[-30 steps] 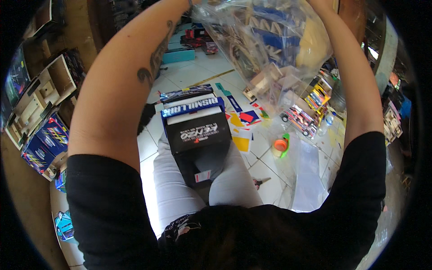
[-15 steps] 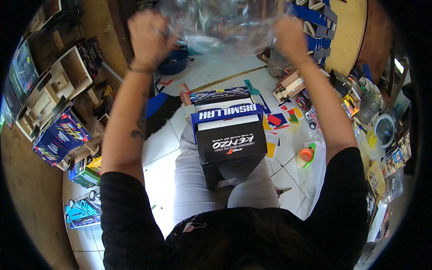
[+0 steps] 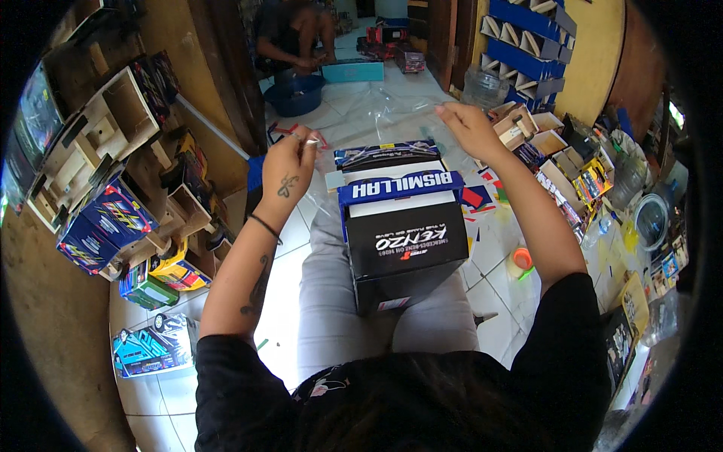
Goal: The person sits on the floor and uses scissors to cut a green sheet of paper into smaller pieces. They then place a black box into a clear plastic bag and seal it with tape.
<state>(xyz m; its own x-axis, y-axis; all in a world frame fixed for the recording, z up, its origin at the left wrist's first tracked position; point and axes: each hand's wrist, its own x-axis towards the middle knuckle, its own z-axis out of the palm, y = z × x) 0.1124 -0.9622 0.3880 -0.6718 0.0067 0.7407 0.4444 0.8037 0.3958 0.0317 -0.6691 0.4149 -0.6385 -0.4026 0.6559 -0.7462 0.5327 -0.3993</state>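
A thin transparent plastic sheet (image 3: 376, 108) is stretched between my two hands, just beyond a toy truck. My left hand (image 3: 290, 167) is closed on its left edge, fingers pinched together. With thumb and fingers, my right hand (image 3: 473, 134) grips the opposite edge, slightly higher and farther off. Resting across my thighs is the toy truck (image 3: 407, 256), a boxy model with a black printed front, a blue lettered visor and a patterned far end. Part of the plastic hangs down beside the truck's left side.
Wooden truck bodies (image 3: 113, 124) and finished toy trucks (image 3: 154, 346) line the left. Coloured sticker scraps (image 3: 478, 197), an orange-lidded jar (image 3: 520, 260) and plastic bottles lie to the right. Beyond are a blue basin (image 3: 294, 98) and another person (image 3: 290, 34) seated by a doorway.
Both hands have come down and nearer, bringing the plastic sheet from high up to just beyond the truck. The doorway and seated person now show.
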